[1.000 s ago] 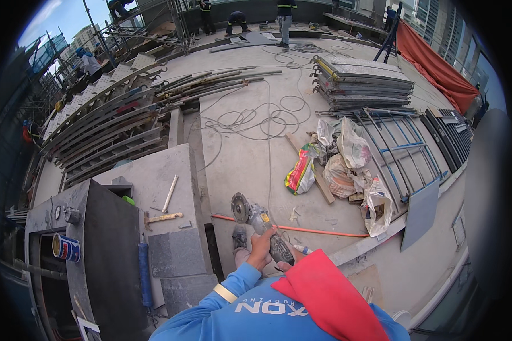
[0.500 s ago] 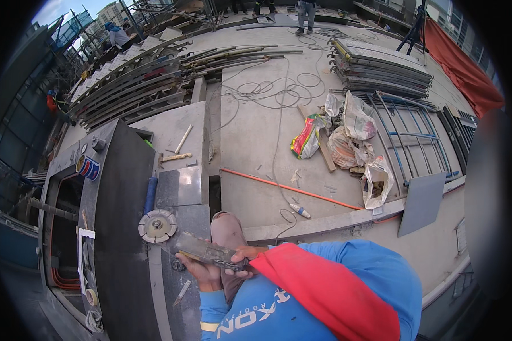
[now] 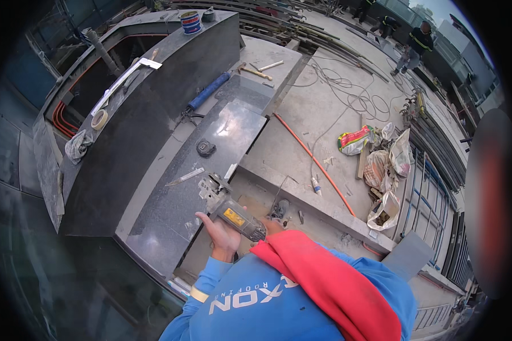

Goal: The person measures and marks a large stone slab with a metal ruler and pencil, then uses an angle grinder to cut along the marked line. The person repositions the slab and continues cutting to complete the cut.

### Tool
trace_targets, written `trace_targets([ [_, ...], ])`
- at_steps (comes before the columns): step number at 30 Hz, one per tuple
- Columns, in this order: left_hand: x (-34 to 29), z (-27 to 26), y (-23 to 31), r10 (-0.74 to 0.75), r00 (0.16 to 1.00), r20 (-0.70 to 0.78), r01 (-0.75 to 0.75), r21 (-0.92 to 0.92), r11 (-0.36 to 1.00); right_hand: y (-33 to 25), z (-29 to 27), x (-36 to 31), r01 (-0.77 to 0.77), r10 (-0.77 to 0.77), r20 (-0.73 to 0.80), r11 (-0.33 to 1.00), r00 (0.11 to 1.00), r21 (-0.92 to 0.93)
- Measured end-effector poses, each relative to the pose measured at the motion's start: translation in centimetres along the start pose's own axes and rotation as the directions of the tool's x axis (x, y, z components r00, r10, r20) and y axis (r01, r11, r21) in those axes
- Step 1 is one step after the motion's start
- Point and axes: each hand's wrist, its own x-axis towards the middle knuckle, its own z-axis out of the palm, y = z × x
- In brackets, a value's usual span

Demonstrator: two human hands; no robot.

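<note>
A grey metal-headed angle grinder (image 3: 242, 220) is gripped by left hand (image 3: 224, 236) and right hand (image 3: 273, 226); a slim pale tool (image 3: 186, 177) could be struck by tilting.

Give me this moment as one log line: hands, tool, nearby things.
left hand: against grinder | right hand: on grinder's rear | tape measure: on slab | caulking gun: beyond tape measure

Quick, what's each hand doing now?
Left hand: thumb out, supporting the grinder; can't tell if closed.
Right hand: closed around the grinder's back end.
</note>
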Motion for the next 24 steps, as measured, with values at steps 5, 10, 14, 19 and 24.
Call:
trace_targets([
  [5, -8.7, -9.2, 4.7, 0.006, 0.941, -0.338, -0.09, -0.233, 0.968, -1.7, 8.2, -4.7, 0.03, 0.052, 0.357, 0.975, 0.933, -0.22],
  [10, -13.4, -13.0, 8.0, 0.075, 0.892, -0.447, -0.223, -0.289, 0.931, -4.6, 12.5, -7.3, 0.109, 0.039, 0.425, 0.941, 0.905, -0.32],
  [14, -14.6, -13.3, 8.8, 0.11, 0.824, -0.555, -0.314, -0.286, 0.905, -5.2, 13.3, -6.8, 0.251, -0.045, 0.469, 0.888, 0.882, -0.386],
  [19, -12.8, -13.3, 8.9, 0.153, 0.717, -0.68, -0.403, -0.224, 0.888, -4.9, 13.4, -5.4, 0.32, -0.118, 0.501, 0.884, 0.858, -0.34],
  [24, -9.1, -11.7, 6.4, 0.109, 0.817, -0.566, -0.3, -0.256, 0.919, -4.0, 8.4, -1.4, 0.302, -0.111, 0.662, 0.936, 0.741, -0.18],
])
